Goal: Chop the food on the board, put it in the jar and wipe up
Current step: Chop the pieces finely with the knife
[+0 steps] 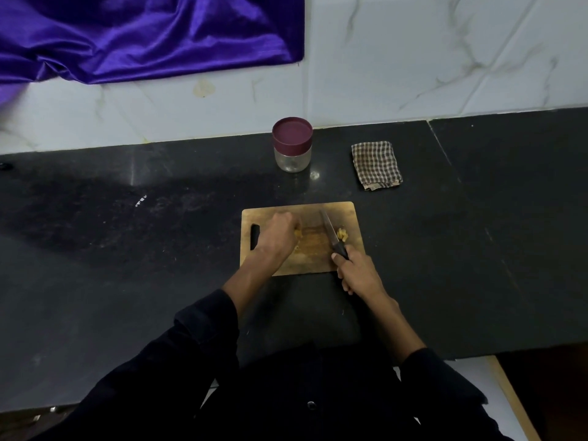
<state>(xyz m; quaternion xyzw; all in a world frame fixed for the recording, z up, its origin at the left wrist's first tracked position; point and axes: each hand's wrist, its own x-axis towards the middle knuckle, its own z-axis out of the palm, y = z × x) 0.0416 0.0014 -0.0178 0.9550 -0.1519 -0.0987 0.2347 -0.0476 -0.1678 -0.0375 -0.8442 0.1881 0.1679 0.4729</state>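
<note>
A wooden chopping board (318,265) lies on the dark counter. My left hand (276,233) is curled over a yellowish piece of food (298,233) at the board's middle left, mostly hiding it. My right hand (356,268) grips the black handle of a knife (331,232), whose blade points away across the board. A small heap of cut yellow pieces (343,234) sits just right of the blade. Behind the board stands a clear jar (292,154) with its maroon lid on. A folded checked cloth (376,164) lies to the jar's right.
The black stone counter (127,249) runs wide to the left and right of the board. A purple satin cloth (143,36) hangs against the marbled wall at the back left. The counter's front edge is near my body.
</note>
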